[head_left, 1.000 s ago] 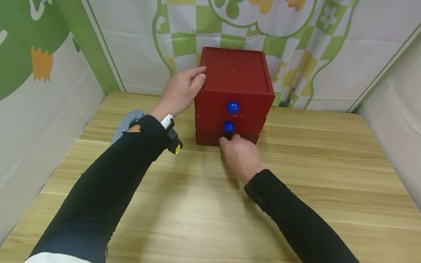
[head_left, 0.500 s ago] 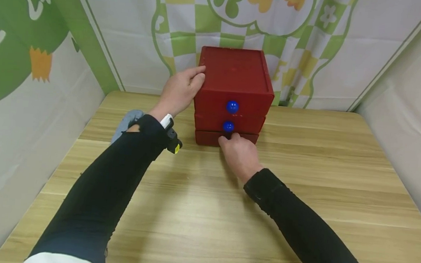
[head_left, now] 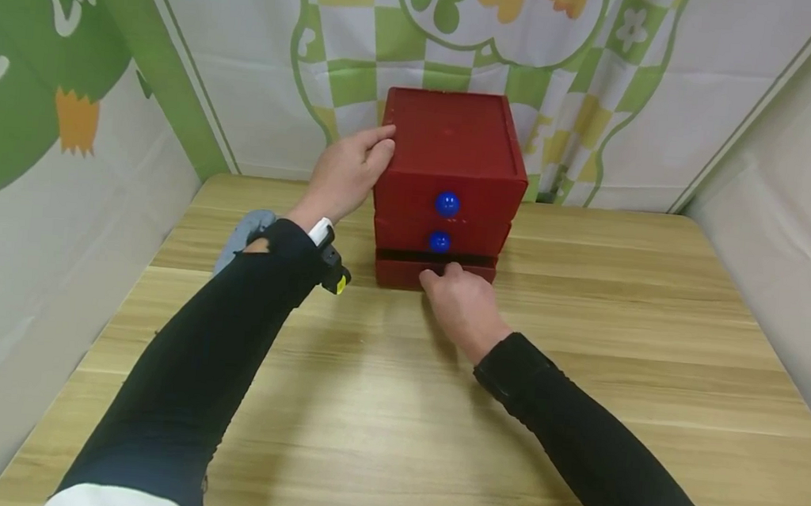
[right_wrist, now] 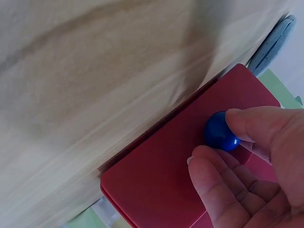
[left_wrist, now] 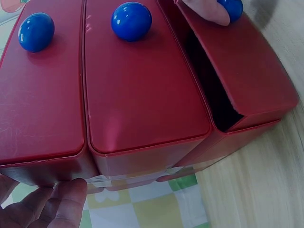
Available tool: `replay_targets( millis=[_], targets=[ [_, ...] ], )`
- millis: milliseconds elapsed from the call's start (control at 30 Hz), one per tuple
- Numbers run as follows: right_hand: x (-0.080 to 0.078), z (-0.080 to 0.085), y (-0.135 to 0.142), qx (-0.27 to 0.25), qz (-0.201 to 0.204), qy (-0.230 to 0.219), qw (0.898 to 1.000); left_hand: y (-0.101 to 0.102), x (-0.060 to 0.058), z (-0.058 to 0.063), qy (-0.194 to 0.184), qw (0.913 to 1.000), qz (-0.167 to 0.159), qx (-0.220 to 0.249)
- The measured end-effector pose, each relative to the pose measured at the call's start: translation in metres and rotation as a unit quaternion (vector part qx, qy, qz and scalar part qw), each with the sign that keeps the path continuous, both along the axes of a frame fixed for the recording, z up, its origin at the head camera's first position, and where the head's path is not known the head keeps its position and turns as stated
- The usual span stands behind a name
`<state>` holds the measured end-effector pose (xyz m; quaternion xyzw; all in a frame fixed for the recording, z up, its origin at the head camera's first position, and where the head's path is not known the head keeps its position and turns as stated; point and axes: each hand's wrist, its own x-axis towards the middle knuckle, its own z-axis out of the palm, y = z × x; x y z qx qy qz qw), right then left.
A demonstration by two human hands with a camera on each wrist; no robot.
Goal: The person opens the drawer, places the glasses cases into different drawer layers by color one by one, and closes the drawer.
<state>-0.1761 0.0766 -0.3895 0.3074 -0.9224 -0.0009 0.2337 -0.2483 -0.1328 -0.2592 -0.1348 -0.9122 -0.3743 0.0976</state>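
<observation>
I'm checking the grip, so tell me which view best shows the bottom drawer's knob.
The right wrist view: most of the blue knob shows up close, between thumb and fingers. The left wrist view has only part, at the top edge; in the head view, the right hand hides it.

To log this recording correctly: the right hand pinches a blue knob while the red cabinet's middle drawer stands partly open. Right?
Wrong drawer: the left wrist view shows the bottom drawer partly open and the middle drawer closed. The right hand does pinch a blue knob.
</observation>
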Motion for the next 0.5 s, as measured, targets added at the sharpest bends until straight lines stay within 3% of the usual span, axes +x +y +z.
replay_targets(
  millis=[200, 500],
  targets=[
    [0.009, 0.005, 0.002, 0.017, 0.004, -0.038, 0.999, 0.000, 0.001, 0.000, 0.000, 1.0000, -0.003, 0.007],
    [0.022, 0.006, 0.005, 0.023, 0.021, -0.031, 0.999, 0.001, 0.002, 0.001, 0.000, 1.0000, -0.001, 0.003]
  ],
)
